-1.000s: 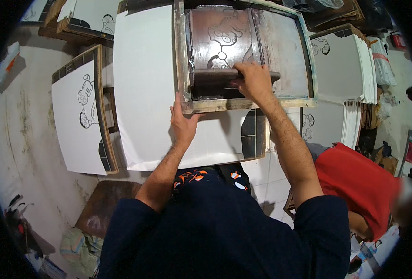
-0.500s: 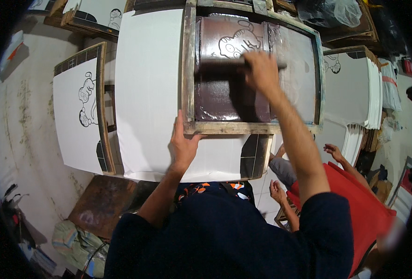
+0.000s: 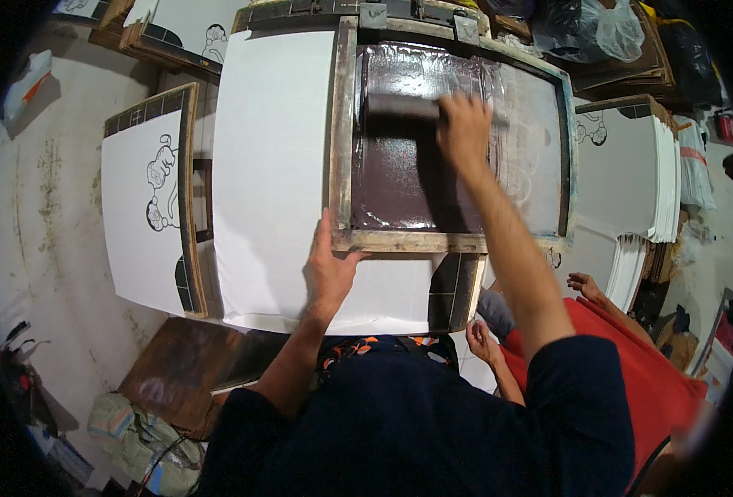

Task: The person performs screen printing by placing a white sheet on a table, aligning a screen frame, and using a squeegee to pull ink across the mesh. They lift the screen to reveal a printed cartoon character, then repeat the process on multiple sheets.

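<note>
A wooden-framed screen (image 3: 341,132) lies over a white sheet (image 3: 271,166) on a board, covered inside with glossy dark brown ink (image 3: 395,182). My right hand (image 3: 464,132) is closed on a dark squeegee bar (image 3: 395,112) across the upper part of the ink. My left hand (image 3: 333,273) rests against the frame's lower-left corner, index finger stretched along the side and thumb apart along the bottom edge. The line drawing in the screen is hidden under the ink.
A board (image 3: 130,248) with a printed animal drawing stands left; stacked white sheets (image 3: 619,166) lie right. Plastic bags (image 3: 586,33) sit at upper right. A person in red (image 3: 598,373) is at lower right, hands raised beside the board. A dark brown board (image 3: 168,364) lies lower left.
The squeegee in my right hand has moved toward the screen's far side, and the drawing visible earlier is now covered with ink. The other person's hands have come into view.
</note>
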A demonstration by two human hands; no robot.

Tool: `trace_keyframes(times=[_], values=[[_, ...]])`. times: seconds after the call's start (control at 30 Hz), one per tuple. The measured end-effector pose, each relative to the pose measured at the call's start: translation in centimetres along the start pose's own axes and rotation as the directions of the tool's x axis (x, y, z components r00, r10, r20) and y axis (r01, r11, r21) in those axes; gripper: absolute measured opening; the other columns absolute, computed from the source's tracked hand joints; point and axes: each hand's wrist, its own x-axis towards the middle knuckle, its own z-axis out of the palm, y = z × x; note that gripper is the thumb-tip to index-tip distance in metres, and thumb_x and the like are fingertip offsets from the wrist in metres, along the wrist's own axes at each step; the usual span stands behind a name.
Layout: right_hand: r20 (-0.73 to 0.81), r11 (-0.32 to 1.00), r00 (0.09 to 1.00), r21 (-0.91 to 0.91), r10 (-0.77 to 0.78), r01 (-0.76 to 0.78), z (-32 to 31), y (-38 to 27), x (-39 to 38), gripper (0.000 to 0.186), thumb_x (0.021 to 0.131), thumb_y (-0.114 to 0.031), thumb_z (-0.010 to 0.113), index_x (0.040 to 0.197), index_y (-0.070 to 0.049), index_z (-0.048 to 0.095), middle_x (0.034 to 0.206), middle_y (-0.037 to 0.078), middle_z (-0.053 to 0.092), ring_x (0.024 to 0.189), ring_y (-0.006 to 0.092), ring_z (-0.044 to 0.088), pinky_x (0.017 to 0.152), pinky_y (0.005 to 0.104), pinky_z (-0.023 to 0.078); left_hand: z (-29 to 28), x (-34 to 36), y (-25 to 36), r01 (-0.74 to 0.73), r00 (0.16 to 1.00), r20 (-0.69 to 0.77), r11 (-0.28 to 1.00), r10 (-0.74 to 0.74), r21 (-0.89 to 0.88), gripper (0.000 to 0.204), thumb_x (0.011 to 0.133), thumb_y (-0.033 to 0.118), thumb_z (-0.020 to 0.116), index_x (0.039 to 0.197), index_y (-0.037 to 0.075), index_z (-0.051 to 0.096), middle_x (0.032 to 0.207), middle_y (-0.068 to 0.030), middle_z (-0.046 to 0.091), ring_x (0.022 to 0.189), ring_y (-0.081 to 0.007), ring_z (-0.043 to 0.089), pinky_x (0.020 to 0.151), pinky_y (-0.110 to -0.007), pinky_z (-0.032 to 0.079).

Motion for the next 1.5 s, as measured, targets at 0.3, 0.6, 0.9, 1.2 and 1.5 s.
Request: trace_keyframes(times=[0.3, 0.6, 0.9, 1.2, 1.5], values=[[-0.291, 0.991, 0.949, 0.102, 0.118, -0.092, -11.2, -8.2, -14.5, 0.056, 0.061, -0.018, 0.079, 0.117, -0.021, 0.074, 0.118, 0.001, 0.071, 0.114, 0.0258, 0.060, 0.106, 0.0459, 0.038, -3.6, 1.0, 6.1, -0.142, 0.989, -0.011, 0.936, 0.146, -0.321, 0.104, 0.074, 0.000, 0.091, 0.160, -0.005, 0.032, 0.137, -0.0201, 0.066, 0.116, -0.0223, 0.069, 0.100, -0.034, 0.058], [-0.676, 0.975, 0.706, -0.200, -0.210, 0.098, -26.4, -5.1, 2.3, 0.026, 0.088, -0.010, 0.079, 0.113, -0.006, 0.075, 0.108, 0.012, 0.077, 0.097, 0.0302, 0.073, 0.087, 0.0393, 0.054, -13.5, 9.6, 6.3, -0.524, 0.850, -0.240, 0.797, 0.468, -0.301, 0.075, 0.083, 0.016, 0.091, 0.146, -0.002, 0.054, 0.137, -0.0214, 0.066, 0.099, -0.0179, 0.074, 0.092, -0.034, 0.060], [-0.597, 0.990, 0.802, -0.108, 0.012, -0.095, -33.6, 1.3, 13.4, 0.043, 0.101, -0.039, 0.071, 0.136, -0.014, 0.068, 0.118, 0.014, 0.074, 0.103, 0.0248, 0.072, 0.091, 0.0348, 0.054, -30.7, -1.2, -39.2, 0.616, 0.782, -0.361, 0.543, -0.508, 0.570, 0.079, 0.087, 0.037, 0.082, 0.157, 0.029, 0.048, 0.161, -0.0242, 0.041, 0.151, -0.0412, 0.037, 0.113, -0.054, 0.046], [-0.583, 0.956, 0.804, -0.152, 0.119, -0.252, -37.7, 8.4, 22.3, 0.081, 0.086, -0.075, 0.069, 0.150, -0.025, 0.060, 0.119, 0.009, 0.077, 0.097, 0.0204, 0.074, 0.083, 0.0392, 0.058, -35.0, -8.6, -42.7, 0.416, 0.904, -0.255, 0.567, -0.343, 0.711, 0.095, 0.085, 0.041, 0.085, 0.164, 0.039, 0.033, 0.166, -0.0269, 0.031, 0.152, -0.0460, 0.032, 0.121, -0.059, 0.030], [-0.569, 0.968, 0.815, -0.125, 0.110, -0.218, -37.3, 4.2, 20.9, 0.071, 0.088, -0.068, 0.074, 0.144, -0.024, 0.066, 0.126, 0.008, 0.076, 0.116, 0.0219, 0.071, 0.098, 0.0366, 0.055, -36.7, -8.5, -43.2, 0.459, 0.882, -0.255, 0.600, -0.396, 0.655, 0.096, 0.086, 0.061, 0.077, 0.166, 0.031, 0.032, 0.164, -0.0344, 0.028, 0.152, -0.0512, 0.029, 0.122, -0.060, 0.030]])
